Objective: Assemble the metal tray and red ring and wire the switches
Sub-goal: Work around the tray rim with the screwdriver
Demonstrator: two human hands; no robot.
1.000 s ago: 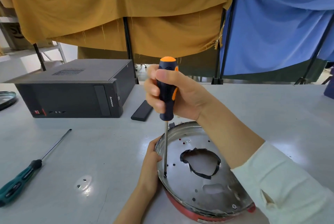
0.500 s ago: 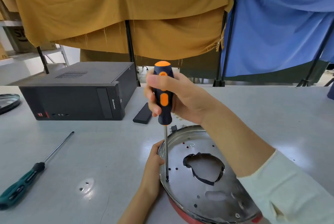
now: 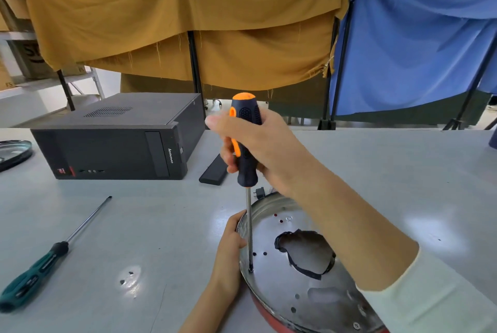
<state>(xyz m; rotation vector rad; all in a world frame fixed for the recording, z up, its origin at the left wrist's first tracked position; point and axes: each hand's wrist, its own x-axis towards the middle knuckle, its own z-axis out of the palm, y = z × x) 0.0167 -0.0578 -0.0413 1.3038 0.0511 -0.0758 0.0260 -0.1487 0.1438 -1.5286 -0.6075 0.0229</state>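
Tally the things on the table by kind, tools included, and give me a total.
Screwdrivers: 2, orange-black screwdriver in the right hand, green screwdriver lying loose
Metal trays: 2, metal tray steadied by the left hand, second tray at the far left
Red ring: 1
Computer case: 1
Flat black block: 1
Total: 7

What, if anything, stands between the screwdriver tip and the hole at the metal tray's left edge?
Nothing visible does. The orange-and-black screwdriver, gripped by the right hand, already has its tip at the hole in the metal tray; the left hand holds the rim beside it.
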